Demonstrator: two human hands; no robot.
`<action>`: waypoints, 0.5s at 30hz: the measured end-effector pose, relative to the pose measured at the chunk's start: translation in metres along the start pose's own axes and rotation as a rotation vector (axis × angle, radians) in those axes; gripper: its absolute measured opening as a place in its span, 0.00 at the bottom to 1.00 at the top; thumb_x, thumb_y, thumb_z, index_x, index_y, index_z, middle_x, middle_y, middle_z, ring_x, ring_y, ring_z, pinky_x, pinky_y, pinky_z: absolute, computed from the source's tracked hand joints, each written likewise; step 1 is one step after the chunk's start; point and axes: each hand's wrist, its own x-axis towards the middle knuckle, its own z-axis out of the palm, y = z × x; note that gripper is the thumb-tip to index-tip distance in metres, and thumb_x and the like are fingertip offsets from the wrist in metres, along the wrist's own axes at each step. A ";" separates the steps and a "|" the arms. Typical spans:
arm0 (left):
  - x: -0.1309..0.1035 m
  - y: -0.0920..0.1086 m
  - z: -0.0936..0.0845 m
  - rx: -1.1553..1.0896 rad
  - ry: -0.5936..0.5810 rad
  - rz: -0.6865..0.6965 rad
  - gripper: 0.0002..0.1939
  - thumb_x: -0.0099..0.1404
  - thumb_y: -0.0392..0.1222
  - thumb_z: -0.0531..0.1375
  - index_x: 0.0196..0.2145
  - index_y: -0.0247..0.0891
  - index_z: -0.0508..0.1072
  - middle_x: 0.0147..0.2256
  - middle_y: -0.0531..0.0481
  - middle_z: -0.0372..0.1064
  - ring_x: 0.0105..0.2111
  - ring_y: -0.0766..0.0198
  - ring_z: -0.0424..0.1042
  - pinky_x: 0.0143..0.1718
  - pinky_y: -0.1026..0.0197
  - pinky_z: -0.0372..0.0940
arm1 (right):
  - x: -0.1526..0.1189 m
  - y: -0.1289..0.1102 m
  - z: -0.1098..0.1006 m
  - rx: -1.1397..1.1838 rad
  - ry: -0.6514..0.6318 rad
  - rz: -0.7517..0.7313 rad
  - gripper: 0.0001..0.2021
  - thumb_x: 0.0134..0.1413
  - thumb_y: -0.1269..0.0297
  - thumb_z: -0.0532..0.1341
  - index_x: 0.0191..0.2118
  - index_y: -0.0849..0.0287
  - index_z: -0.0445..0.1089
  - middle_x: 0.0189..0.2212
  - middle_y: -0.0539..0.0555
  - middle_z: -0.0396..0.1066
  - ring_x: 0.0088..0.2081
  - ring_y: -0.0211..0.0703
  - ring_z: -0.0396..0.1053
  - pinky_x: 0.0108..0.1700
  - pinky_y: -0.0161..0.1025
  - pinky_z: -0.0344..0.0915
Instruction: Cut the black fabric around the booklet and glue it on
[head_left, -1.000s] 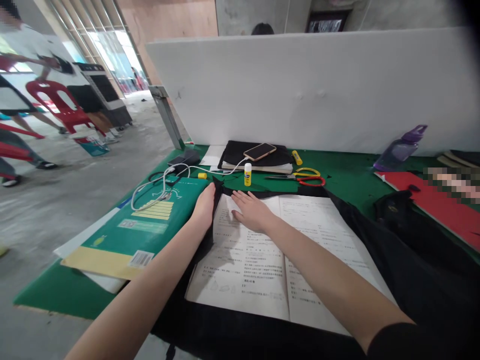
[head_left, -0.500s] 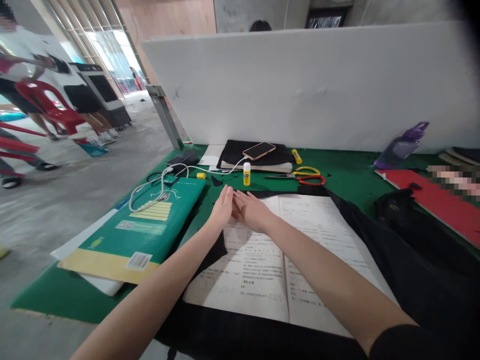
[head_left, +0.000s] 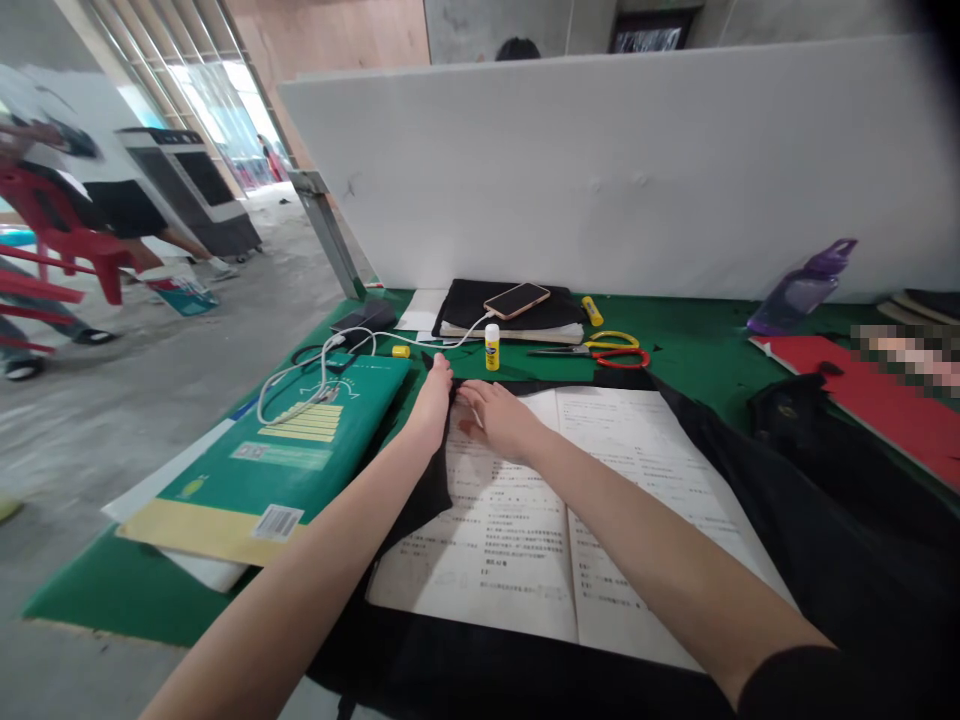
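Observation:
An open book [head_left: 517,540] with printed pages lies on a black cloth [head_left: 480,650], which spreads out around it. At the book's upper left corner, my left hand [head_left: 433,405] is closed on the raised edge of the cloth; its fingertips are partly hidden. Just to its right, my right hand [head_left: 501,420] lies over the top of the left page, fingers stretched and a little apart, their tips close to the cloth edge. A glue stick [head_left: 492,348] without its cap stands upright beyond the hands, and its yellow cap [head_left: 401,352] lies to the left.
Scissors [head_left: 600,350] and a phone [head_left: 517,300] on a black case lie farther back. Green books [head_left: 300,460] with a white cable are at left. A purple bottle [head_left: 802,290] and red folder [head_left: 885,400] are at right. A white partition [head_left: 600,180] closes off the back.
My two hands were together at the page corner; now they are apart. The left has shifted slightly left with the cloth edge, while the right has stayed nearly in place.

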 end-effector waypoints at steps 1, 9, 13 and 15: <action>0.000 0.004 0.000 -0.036 0.011 -0.033 0.38 0.67 0.64 0.37 0.63 0.31 0.51 0.64 0.36 0.48 0.63 0.56 0.51 0.62 0.55 0.48 | 0.000 0.000 0.000 -0.003 -0.010 -0.016 0.27 0.62 0.54 0.48 0.64 0.61 0.53 0.65 0.57 0.50 0.65 0.51 0.48 0.64 0.52 0.46; 0.009 0.013 -0.023 0.132 -0.100 0.079 0.25 0.67 0.54 0.47 0.50 0.33 0.68 0.56 0.36 0.64 0.54 0.53 0.67 0.56 0.53 0.59 | 0.002 0.002 0.005 -0.052 -0.071 -0.011 0.27 0.64 0.53 0.43 0.65 0.58 0.52 0.64 0.50 0.52 0.66 0.52 0.44 0.64 0.54 0.43; 0.015 -0.001 -0.044 0.721 -0.121 0.419 0.19 0.65 0.44 0.49 0.48 0.33 0.71 0.50 0.39 0.70 0.52 0.53 0.67 0.56 0.51 0.59 | 0.001 0.001 0.004 -0.041 -0.068 -0.016 0.28 0.63 0.55 0.43 0.65 0.59 0.51 0.65 0.50 0.49 0.66 0.53 0.44 0.64 0.54 0.43; 0.014 -0.010 -0.050 0.965 -0.175 0.532 0.22 0.66 0.43 0.47 0.54 0.33 0.67 0.56 0.40 0.64 0.58 0.53 0.61 0.59 0.49 0.55 | 0.000 0.001 0.003 -0.036 -0.065 -0.014 0.28 0.63 0.54 0.42 0.65 0.60 0.50 0.65 0.50 0.49 0.66 0.53 0.44 0.64 0.55 0.43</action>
